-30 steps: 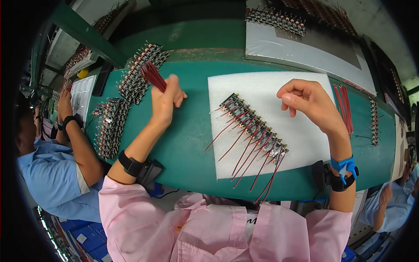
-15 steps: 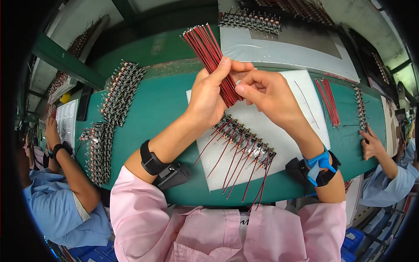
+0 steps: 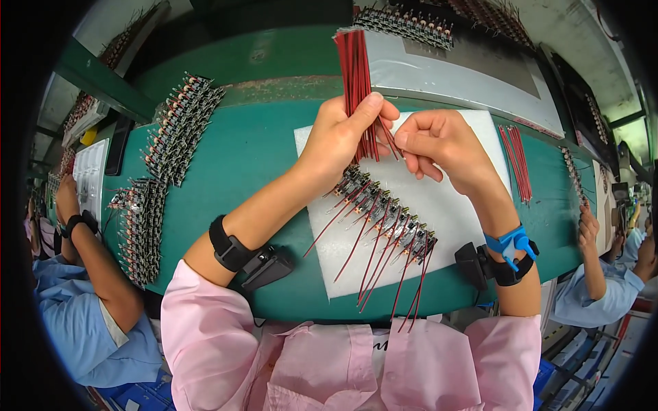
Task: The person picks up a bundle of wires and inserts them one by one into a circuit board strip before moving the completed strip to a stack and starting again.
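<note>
My left hand (image 3: 337, 140) is wrapped round a thick bundle of thin red and black wires (image 3: 355, 68), which stands nearly upright above the work surface. Just to its right, the thumb and forefinger of my right hand (image 3: 442, 144) pinch the lower end of a wire (image 3: 389, 138) that splays out from the bundle. Below both hands a slanting row of small circuit boards (image 3: 391, 216) rests on a white foam sheet (image 3: 473, 198). Red and black wires trail from these boards toward me, some past the sheet's near edge.
A smaller group of red wires (image 3: 518, 164) lies right of the foam on the green table (image 3: 253, 151). Stacked circuit boards (image 3: 175, 130) fill the left side. A silver-grey raised panel (image 3: 473, 79) borders the back. Co-workers' arms (image 3: 103, 288) reach in at both sides.
The bundle has swung from leaning left to nearly upright. My right hand has drawn slightly rightward, and a wire's lower end now fans out from the bundle toward it.
</note>
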The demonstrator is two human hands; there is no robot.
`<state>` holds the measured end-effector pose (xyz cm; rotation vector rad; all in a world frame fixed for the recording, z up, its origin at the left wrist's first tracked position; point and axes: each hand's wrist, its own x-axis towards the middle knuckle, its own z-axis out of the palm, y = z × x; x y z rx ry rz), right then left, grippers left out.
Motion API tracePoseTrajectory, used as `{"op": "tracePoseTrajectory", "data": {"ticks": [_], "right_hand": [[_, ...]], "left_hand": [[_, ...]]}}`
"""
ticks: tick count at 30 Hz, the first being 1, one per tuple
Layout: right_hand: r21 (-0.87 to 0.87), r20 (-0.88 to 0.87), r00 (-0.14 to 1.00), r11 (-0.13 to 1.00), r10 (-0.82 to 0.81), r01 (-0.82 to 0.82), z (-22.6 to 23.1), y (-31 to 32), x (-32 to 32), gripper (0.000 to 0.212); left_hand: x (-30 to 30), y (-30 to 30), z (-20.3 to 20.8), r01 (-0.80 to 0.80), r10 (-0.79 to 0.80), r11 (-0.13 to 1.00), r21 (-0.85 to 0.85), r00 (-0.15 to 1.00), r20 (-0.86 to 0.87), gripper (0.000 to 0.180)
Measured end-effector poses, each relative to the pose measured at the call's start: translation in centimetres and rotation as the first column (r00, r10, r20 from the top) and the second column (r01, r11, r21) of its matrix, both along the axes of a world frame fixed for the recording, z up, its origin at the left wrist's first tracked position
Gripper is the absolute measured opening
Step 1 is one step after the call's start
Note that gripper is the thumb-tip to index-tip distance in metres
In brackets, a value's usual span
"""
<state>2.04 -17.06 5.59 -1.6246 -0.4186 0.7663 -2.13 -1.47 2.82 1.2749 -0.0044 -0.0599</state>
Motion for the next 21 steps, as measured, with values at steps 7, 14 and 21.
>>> {"op": "tracePoseTrajectory", "data": {"ticks": [7,14,21], "right_hand": [[-0.082,0.036,0.999,0.996,0.029,-0.026,0.39,-0.17,-0.13,0.014],[-0.101,0.026,0.998,0.993,0.061,-0.058,0.58,-0.30,-0.33,0.014],[-0.170,0.223,0.970,0.984,0.093,-0.055,0.00,-0.27,-0.84,0.016]], "left_hand": [[0.35,0.15,-0.31,0.024,-0.045,0.987,0.161,0.991,0.129,0.034],[0.44,0.32,-0.29,0.037,-0.080,0.974,0.224,0.979,0.186,0.033],[0.33,0.22,0.13,0.055,-0.124,0.944,0.325,0.973,0.196,0.030]]}}
